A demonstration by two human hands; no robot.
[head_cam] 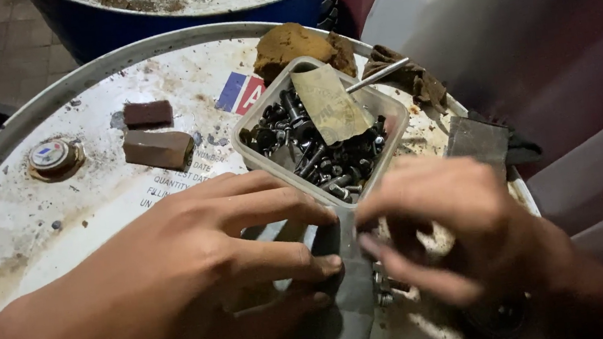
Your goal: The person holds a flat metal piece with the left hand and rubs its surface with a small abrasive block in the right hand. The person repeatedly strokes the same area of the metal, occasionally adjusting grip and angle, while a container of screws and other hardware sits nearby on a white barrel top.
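Note:
My left hand [200,268] lies on top of a white drum [18,211], its fingers pressing a dark grey sheet of abrasive paper [346,290]. My right hand [454,221] meets it from the right, fingers curled over the same sheet, slightly blurred. Just beyond my fingertips stands a clear plastic tub [256,155] filled with several dark bolts and screws [315,161], with a tan scrap of sandpaper [328,104] resting on them.
Two brown blocks [158,148] lie on the drum's left half near a bung cap [52,157]. A brown sponge [293,45] and a rag [410,74] sit behind the tub. A blue drum [191,14] stands farther back. Grey panels rise at the right.

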